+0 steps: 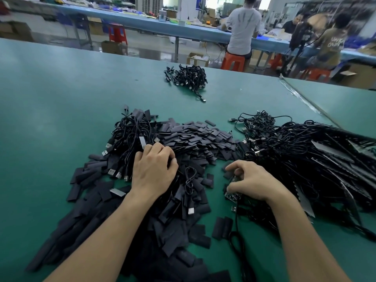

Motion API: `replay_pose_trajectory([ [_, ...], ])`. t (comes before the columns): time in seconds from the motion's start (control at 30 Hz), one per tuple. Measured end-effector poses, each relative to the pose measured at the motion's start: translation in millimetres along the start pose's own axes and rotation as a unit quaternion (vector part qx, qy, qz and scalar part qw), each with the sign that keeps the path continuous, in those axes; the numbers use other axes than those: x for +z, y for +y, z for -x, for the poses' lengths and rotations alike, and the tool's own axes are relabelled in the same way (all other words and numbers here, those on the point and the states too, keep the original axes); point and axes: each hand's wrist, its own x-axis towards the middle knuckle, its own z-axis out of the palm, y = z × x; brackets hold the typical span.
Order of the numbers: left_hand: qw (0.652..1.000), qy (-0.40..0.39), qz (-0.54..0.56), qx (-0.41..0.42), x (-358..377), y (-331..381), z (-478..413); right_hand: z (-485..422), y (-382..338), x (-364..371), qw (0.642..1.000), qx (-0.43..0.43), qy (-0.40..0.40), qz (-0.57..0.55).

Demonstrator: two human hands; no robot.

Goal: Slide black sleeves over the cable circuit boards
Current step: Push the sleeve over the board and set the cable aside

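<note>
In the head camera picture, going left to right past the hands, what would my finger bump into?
Left hand → right hand, pinching a circuit board → big cable tangle. The sleeve pile spreads too wide to place.

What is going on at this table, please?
Someone works at a green table. The right hand pinches a bare circuit board on its cable, not yet sleeved. The left hand is curled into the heap of black sleeves; what it grips is hidden. More cables lie tangled on the right.
</note>
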Motion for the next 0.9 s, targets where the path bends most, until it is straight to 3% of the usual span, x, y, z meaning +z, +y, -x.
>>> replay_pose_trajectory([
  [0.2,1.000,0.005,0.000,0.003,-0.4,0.8,-0.6,1.5,-2.2,-3.7,1.000,-0.019,0.011,-0.016],
  [0.3,1.000,0.006,0.000,0.004,0.1,0.4,-0.1,1.6,-2.1,-3.9,0.994,-0.056,0.085,-0.033],
  [0.4,1.000,-0.001,0.007,0.004,-0.8,1.1,-0.3,0.7,-4.0,-3.5,0.970,-0.123,0.172,-0.116],
  [0.5,1.000,0.010,0.013,0.004,-6.0,2.9,2.0,-1.5,-8.8,-2.1,0.932,-0.192,0.211,-0.223],
  [0.6,0.996,0.091,-0.004,0.023,-12.8,9.3,4.5,-4.3,-15.1,2.4,0.900,-0.227,0.226,-0.297],
  [0.67,0.989,0.115,0.079,0.046,-19.3,22.2,2.0,-6.7,-19.5,9.3,0.894,-0.233,0.220,-0.314],
  [0.73,0.959,0.039,0.280,0.033,-25.0,39.6,-3.5,-9.6,-20.0,19.2,0.883,-0.228,0.204,-0.357],
  [0.8,0.902,-0.059,0.427,-0.011,-24.2,53.4,-10.6,-12.1,-18.8,28.2,0.863,-0.210,0.178,-0.425],
  [0.9,0.857,-0.122,0.498,-0.049,-13.7,61.0,-13.5,-14.1,-18.8,35.2,0.852,-0.196,0.159,-0.458],
])
